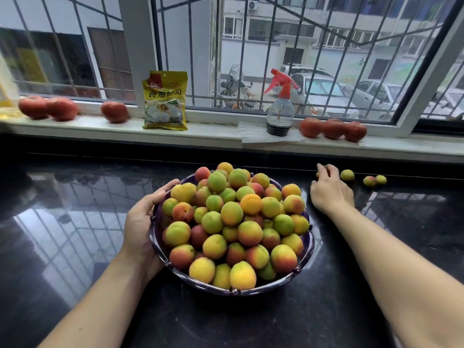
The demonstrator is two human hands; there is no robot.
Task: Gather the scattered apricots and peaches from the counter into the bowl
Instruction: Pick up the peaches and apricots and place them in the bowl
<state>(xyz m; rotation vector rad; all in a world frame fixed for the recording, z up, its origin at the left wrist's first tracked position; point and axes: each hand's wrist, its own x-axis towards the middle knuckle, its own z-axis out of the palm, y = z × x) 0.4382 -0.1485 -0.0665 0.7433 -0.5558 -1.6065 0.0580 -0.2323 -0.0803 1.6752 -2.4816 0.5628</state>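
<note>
A dark purple bowl [310,243] stands mid-counter, heaped with several yellow, green and red apricots and peaches [232,213]. My left hand [143,222] cups the bowl's left rim, thumb over the edge near the fruit. My right hand [330,189] reaches to the right of the bowl, fingers curled over a small apricot [326,168] on the counter, which is mostly hidden. Three loose apricots lie farther right: one [347,175] close to my fingers and a pair [369,181] [381,179] beyond.
The black glossy counter [75,222] ends at a white window sill [200,133]. On the sill stand several tomatoes [114,111], a yellow flour bag [165,100] and a spray bottle [280,114] on a paper towel.
</note>
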